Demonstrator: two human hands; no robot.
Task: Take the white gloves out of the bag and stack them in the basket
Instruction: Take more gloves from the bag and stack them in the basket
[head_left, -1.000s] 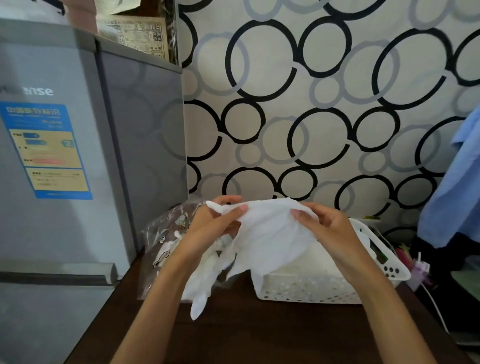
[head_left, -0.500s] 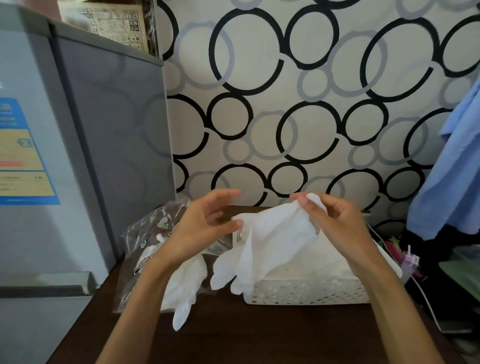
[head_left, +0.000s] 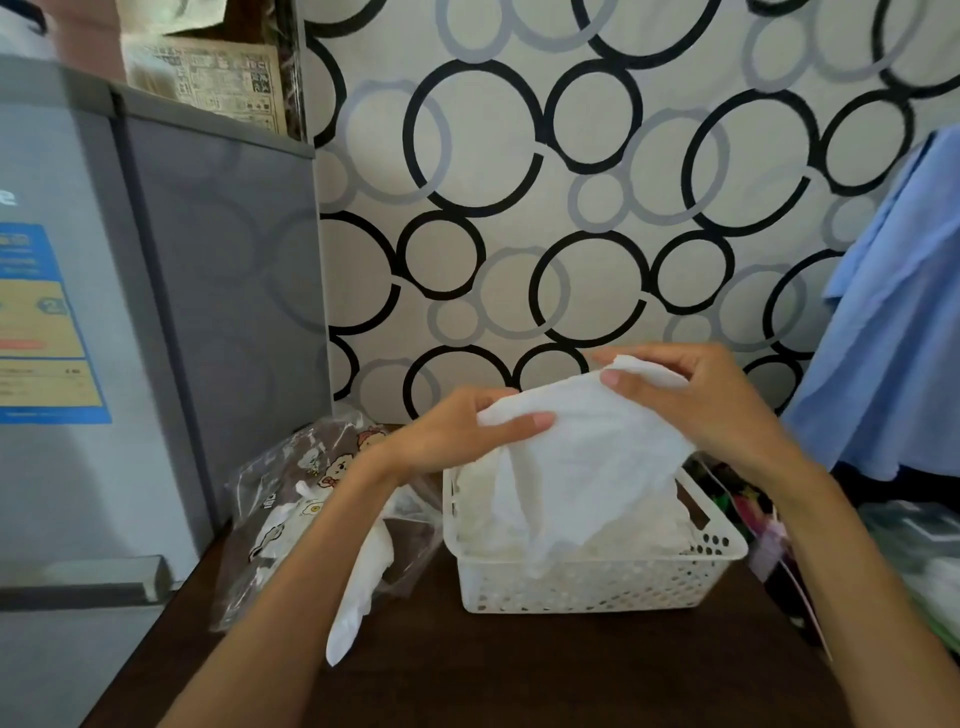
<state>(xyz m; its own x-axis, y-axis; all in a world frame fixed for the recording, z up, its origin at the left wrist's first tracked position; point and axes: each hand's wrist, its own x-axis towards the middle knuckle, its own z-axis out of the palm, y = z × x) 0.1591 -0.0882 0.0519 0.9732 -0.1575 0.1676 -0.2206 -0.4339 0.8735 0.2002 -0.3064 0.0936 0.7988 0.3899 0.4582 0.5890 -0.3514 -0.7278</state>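
Note:
Both hands hold one white glove (head_left: 582, 467) spread over the white perforated basket (head_left: 597, 584). My left hand (head_left: 457, 436) pinches its left edge and my right hand (head_left: 691, 400) pinches its upper right corner. The glove's fingers hang down into the basket, where more white gloves (head_left: 654, 525) lie. A clear plastic bag (head_left: 291, 504) with cartoon prints lies to the left of the basket. Another white glove (head_left: 358, 597) trails out of the bag onto the dark table (head_left: 519, 670), partly hidden by my left forearm.
A grey fridge (head_left: 156, 312) stands close on the left, against the table's edge. The circle-patterned wall (head_left: 571, 208) is right behind the basket. A blue garment (head_left: 893, 338) hangs at the right, with small cluttered items (head_left: 753, 525) below it beside the basket.
The glove has moved to the right, from above the bag's edge to over the basket. My left hand let go briefly and now grips its left edge again.

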